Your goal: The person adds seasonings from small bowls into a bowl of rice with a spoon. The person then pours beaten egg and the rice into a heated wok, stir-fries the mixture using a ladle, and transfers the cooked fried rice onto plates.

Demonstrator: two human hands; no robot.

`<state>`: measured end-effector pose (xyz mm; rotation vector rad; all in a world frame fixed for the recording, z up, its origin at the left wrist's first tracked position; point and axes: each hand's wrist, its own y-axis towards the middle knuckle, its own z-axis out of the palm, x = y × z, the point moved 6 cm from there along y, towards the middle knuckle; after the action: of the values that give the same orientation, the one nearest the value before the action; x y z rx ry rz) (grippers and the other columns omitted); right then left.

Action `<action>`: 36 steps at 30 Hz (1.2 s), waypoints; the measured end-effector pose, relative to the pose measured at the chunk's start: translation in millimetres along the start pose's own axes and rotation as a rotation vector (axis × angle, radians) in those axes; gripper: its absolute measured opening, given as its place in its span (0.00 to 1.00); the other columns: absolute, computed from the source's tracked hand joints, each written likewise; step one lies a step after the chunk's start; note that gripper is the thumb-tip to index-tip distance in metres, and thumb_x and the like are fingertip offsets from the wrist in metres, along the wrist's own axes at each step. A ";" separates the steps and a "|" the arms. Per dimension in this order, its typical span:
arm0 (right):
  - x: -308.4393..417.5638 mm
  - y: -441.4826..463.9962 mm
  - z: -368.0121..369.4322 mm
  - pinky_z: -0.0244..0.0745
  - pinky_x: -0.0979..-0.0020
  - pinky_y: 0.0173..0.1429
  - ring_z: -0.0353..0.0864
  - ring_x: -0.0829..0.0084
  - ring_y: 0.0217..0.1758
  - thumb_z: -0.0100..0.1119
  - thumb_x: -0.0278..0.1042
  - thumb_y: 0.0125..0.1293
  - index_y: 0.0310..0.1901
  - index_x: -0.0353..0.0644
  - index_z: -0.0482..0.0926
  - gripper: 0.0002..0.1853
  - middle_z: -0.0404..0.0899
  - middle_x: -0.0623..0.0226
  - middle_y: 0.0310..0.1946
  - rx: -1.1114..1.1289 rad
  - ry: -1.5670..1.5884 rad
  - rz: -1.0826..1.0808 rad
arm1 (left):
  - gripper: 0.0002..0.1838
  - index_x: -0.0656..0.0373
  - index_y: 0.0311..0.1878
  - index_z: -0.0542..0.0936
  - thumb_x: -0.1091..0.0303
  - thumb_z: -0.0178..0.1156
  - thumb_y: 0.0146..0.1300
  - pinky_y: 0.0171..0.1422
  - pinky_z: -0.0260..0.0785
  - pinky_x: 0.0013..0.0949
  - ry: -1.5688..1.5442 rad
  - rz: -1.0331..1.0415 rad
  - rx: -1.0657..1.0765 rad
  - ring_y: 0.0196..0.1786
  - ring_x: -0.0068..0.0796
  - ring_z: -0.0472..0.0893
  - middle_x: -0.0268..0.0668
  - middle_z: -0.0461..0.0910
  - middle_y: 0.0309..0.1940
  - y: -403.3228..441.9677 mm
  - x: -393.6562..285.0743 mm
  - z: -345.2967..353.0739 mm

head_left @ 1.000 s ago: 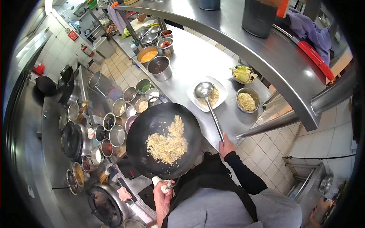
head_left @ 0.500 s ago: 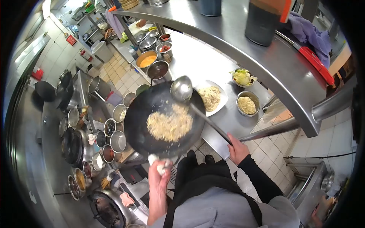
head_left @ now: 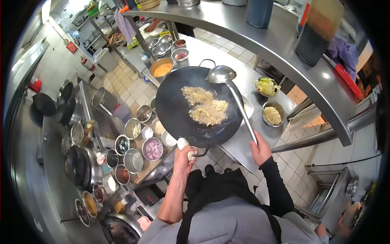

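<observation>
My left hand (head_left: 183,157) is closed round a white cloth (head_left: 182,143) at the handle of a black wok (head_left: 172,110). Fried rice (head_left: 208,112) lies in two joined heaps inside the wok. My right hand (head_left: 261,149) grips the handle end of a long metal ladle (head_left: 221,74), whose bowl is over the wok's far right edge. The wok covers most of a white plate (head_left: 248,110) on the steel counter. A bowl of noodles (head_left: 272,115) and a bowl of lettuce (head_left: 266,87) stand right of the plate.
Left of the wok are several metal containers, one with chopped purple onion (head_left: 153,149). A pot of orange liquid (head_left: 161,69) stands beyond the wok. Overhead, a steel shelf (head_left: 227,20) holds a dark sauce container (head_left: 315,40). Another person's hand (head_left: 152,26) shows at the far counter.
The wok has moved right and now covers much of the plate. The ladle has shifted right with my right hand, having swung from the plate to over the wok. The rice has changed shape.
</observation>
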<state>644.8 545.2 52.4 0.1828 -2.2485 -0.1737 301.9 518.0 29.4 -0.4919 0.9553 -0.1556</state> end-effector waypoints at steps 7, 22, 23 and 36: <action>-0.8 63.6 55.9 0.79 0.54 0.59 0.85 0.40 0.57 0.60 0.35 0.77 0.79 0.44 0.67 0.31 0.83 0.38 0.56 0.072 0.097 0.055 | 0.14 0.60 0.48 0.76 0.77 0.60 0.58 0.16 0.63 0.24 0.345 0.065 -0.037 0.21 0.21 0.75 0.37 0.81 0.30 11.5 -73.9 -10.8; -72.1 -92.9 0.5 0.82 0.51 0.52 0.87 0.45 0.48 0.60 0.36 0.75 0.78 0.55 0.70 0.30 0.86 0.50 0.50 -0.079 -0.339 0.271 | 0.09 0.59 0.41 0.77 0.77 0.60 0.56 0.19 0.61 0.26 0.415 0.375 -0.017 0.22 0.19 0.74 0.30 0.77 0.28 104.9 -101.6 33.8; -64.9 -96.0 -9.3 0.82 0.51 0.52 0.87 0.45 0.48 0.60 0.36 0.75 0.78 0.56 0.71 0.30 0.86 0.50 0.50 -0.057 -0.358 0.313 | 0.10 0.59 0.42 0.78 0.77 0.60 0.55 0.19 0.61 0.26 0.416 0.400 -0.026 0.22 0.19 0.74 0.30 0.77 0.28 106.6 -101.1 36.2; -2.0 41.9 74.4 0.81 0.54 0.62 0.85 0.42 0.58 0.62 0.36 0.75 0.76 0.52 0.73 0.29 0.85 0.44 0.58 -0.126 0.045 0.035 | 0.13 0.62 0.44 0.78 0.75 0.61 0.54 0.18 0.63 0.26 0.336 0.181 0.064 0.22 0.25 0.79 0.40 0.83 0.28 82.8 -128.5 20.0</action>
<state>585.3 591.3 12.0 0.0798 -2.1866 -0.2885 237.1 641.2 95.8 -0.3228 1.3134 -0.1067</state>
